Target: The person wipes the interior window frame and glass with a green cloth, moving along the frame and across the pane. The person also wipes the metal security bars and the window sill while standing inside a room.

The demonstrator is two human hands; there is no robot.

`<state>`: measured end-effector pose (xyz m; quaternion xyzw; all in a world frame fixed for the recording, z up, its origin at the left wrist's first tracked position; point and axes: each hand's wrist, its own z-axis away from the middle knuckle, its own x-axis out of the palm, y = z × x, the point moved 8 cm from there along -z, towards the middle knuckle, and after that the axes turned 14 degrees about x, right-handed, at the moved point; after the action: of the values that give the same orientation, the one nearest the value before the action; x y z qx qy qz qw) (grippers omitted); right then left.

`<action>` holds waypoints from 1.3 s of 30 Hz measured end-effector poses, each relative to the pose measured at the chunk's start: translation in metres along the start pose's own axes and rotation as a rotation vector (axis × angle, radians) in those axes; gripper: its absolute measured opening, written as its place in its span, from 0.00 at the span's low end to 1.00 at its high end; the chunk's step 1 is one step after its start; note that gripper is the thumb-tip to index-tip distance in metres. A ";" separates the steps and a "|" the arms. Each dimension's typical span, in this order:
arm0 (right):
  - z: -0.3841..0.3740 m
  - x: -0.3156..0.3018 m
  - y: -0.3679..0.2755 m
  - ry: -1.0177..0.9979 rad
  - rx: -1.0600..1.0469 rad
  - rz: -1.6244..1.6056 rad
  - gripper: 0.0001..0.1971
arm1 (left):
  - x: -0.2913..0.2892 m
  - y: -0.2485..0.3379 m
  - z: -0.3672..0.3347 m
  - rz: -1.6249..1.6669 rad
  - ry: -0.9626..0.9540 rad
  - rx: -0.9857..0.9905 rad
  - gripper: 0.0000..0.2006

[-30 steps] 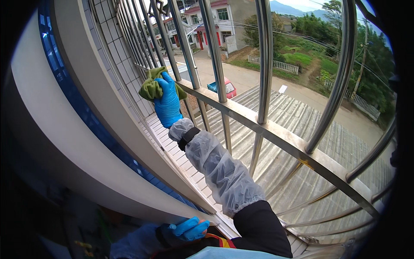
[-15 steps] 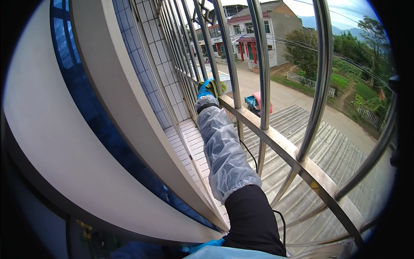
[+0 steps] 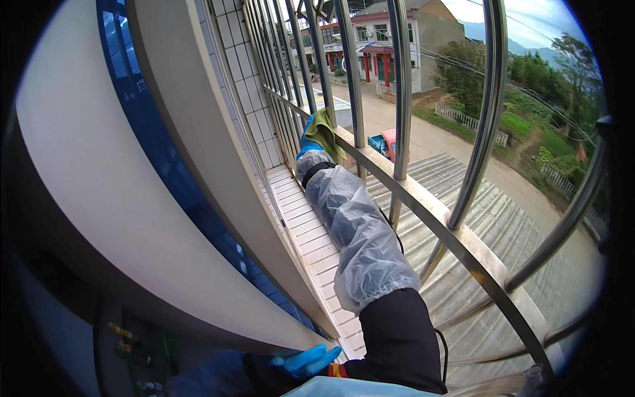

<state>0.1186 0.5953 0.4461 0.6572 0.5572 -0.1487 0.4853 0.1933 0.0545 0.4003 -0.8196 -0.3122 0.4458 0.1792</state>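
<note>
My right hand (image 3: 306, 141), in a blue glove, grips a green cloth (image 3: 322, 135). It presses the cloth against the flat metal crossbar (image 3: 423, 198) of a window guard, at the foot of an upright steel bar (image 3: 329, 86). Most of the fingers are hidden by the cloth. A clear plastic sleeve cover (image 3: 360, 225) wraps that forearm, with a dark band near the wrist. Low in the picture, my blue-gloved left hand (image 3: 307, 361) has its fingers stretched out, beside the window frame's lower end and my right upper arm. Nothing shows in it.
A pale window frame (image 3: 192, 132) with blue glass (image 3: 155, 119) curves along the left. White tiles cover the sill (image 3: 301, 215) below my right arm. Beyond the bars lie a corrugated roof (image 3: 456, 205), a road and a small red and blue vehicle (image 3: 383, 143).
My right hand and the cloth have shifted slightly left and lower against the bars; more of the cloth shows. My left hand has come further into view at the bottom. The view has tilted a little.
</note>
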 end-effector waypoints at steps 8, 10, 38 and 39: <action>-0.099 -0.005 0.026 0.058 0.161 0.376 0.13 | 0.006 -0.003 0.001 -0.014 0.018 0.033 0.21; -0.102 -0.004 0.046 0.025 0.351 0.307 0.09 | 0.002 -0.004 -0.001 -0.051 0.021 0.052 0.21; 0.028 -0.080 0.128 -0.014 0.732 -0.117 0.10 | 0.025 0.026 0.029 -0.311 -0.259 0.435 0.19; 0.021 -0.078 0.128 -0.087 0.695 -0.044 0.10 | 0.039 0.025 0.035 -0.190 -0.341 0.345 0.20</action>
<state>0.2119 0.5445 0.5540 0.7640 0.4662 -0.3676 0.2528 0.1885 0.0623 0.3431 -0.6570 -0.3325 0.6054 0.3022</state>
